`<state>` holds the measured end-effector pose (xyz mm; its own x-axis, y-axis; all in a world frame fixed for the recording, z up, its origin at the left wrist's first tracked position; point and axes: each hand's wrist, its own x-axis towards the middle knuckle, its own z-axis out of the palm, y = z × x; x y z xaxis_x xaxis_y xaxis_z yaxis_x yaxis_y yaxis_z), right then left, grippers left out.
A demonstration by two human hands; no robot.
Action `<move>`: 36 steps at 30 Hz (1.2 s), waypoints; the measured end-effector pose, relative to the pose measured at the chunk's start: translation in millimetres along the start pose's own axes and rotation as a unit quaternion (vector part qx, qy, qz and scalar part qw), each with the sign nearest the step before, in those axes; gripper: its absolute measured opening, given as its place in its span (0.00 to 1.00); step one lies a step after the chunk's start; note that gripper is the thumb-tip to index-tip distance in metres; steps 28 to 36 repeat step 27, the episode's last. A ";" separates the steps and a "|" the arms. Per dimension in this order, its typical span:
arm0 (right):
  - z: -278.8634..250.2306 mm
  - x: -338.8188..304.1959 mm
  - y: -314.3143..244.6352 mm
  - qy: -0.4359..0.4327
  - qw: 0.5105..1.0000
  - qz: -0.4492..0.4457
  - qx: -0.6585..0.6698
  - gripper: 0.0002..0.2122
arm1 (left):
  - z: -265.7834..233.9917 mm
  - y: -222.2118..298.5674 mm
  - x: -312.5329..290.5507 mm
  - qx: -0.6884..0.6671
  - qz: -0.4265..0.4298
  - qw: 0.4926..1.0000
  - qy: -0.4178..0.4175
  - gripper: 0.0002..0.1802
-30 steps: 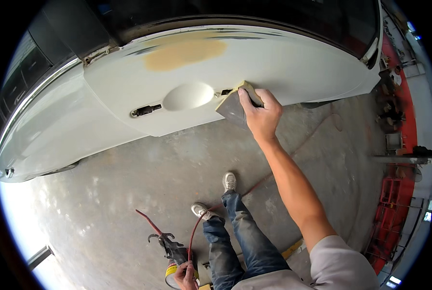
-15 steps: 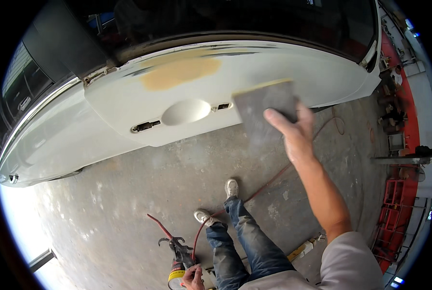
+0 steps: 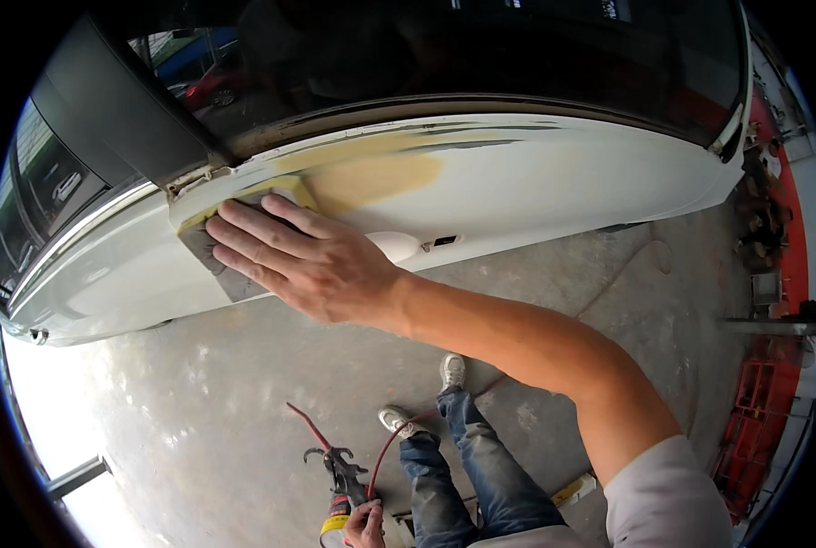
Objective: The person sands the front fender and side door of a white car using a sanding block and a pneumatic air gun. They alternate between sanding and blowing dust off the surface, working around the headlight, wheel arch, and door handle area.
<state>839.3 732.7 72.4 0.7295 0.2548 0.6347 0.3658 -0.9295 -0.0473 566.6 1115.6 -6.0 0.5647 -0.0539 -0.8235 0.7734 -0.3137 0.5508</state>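
My right hand (image 3: 307,260) lies across a sanding block (image 3: 230,271), a dark grey sheet with a yellow foam edge. Its fingers press the block against the white car door (image 3: 536,173), left of and partly over a yellow-tan filler patch (image 3: 380,179) with dark streaks above it. The hand and block hide one handle recess and part of the round hollow in the door. Low in the picture, my left hand (image 3: 365,524) is closed round the lower end of a dark air blow gun (image 3: 342,470) with a long red nozzle and a red hose (image 3: 385,449).
A can with a yellow band (image 3: 333,527) stands by my left hand. The hose runs past my shoes (image 3: 453,370) over the concrete floor (image 3: 243,365). A dark window (image 3: 481,55) is above the door. A red rack (image 3: 757,402) stands at the right wall.
My right hand has carried the sanding block from off the door's right part leftward onto the panel beside the filler patch. The left hand keeps its hold on the blow gun.
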 end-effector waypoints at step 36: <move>12.0 16.2 23.6 0.047 0.991 -0.082 -0.098 0.17 | 24.3 31.7 5.6 -0.015 0.115 0.991 -0.064 0.07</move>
